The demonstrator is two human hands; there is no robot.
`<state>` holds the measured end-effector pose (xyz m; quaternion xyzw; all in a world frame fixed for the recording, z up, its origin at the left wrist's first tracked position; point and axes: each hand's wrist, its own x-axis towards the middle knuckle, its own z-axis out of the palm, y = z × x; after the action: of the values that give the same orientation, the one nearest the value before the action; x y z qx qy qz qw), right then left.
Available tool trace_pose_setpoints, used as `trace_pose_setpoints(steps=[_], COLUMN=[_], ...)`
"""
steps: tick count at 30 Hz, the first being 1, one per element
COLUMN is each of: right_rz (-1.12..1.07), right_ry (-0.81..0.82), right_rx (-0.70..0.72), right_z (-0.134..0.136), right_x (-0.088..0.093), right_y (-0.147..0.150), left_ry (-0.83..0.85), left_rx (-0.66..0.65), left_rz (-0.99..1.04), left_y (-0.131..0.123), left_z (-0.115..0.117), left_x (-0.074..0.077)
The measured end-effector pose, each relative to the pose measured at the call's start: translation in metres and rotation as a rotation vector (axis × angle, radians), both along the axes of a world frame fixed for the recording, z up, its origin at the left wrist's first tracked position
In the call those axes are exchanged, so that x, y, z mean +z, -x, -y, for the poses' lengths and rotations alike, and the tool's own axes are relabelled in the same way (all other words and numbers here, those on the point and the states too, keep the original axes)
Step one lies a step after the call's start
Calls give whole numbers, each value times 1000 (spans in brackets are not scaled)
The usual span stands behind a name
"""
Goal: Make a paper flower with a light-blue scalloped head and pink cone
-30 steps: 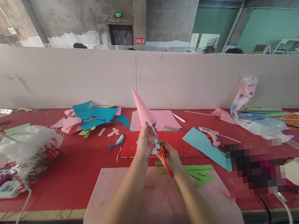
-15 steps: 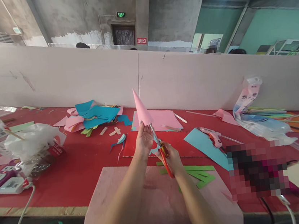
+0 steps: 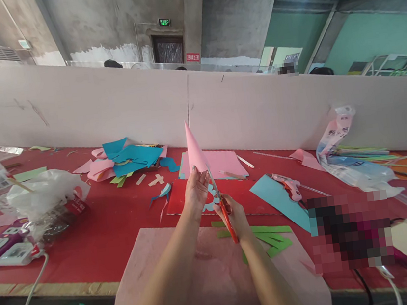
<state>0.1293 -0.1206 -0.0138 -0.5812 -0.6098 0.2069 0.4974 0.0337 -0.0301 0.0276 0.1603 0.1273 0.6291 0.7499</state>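
A pink paper cone [image 3: 195,149] points upward, held at its lower edge by my left hand [image 3: 196,191]. My right hand [image 3: 234,215] grips a pair of scissors [image 3: 228,222] with red handles. Their blades reach up to the cone's lower right edge, beside my left fingertips. Behind my hands on the table lies a red board [image 3: 179,200], with a light blue scalloped piece [image 3: 211,200] on it, partly covered by my hands. Several green strips [image 3: 269,236] lie by my right wrist on a pale pink board [image 3: 159,276].
Blue and pink scraps [image 3: 130,156] are piled at the back left. A glue gun [image 3: 290,186] lies on a light blue sheet [image 3: 279,200] to the right. A plastic bag [image 3: 42,197] stands left. A white partition [image 3: 250,112] runs behind the red table [image 3: 123,221].
The cone has shifted slightly right and turned a little. The scissors in my right hand have changed angle, their handles now closer together; both hands stay near the same place.
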Motion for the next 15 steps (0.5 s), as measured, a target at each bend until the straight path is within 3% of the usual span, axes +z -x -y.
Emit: trace_pose_setpoints(steps=[15], right_rz=[-22], right_ry=[10], right_rx=[-3], right_z=[1], right_x=[2], right_y=[1], left_ry=[-33], left_rx=[-36], left_rz=[29], left_y=[-3], left_z=[3], left_x=[1])
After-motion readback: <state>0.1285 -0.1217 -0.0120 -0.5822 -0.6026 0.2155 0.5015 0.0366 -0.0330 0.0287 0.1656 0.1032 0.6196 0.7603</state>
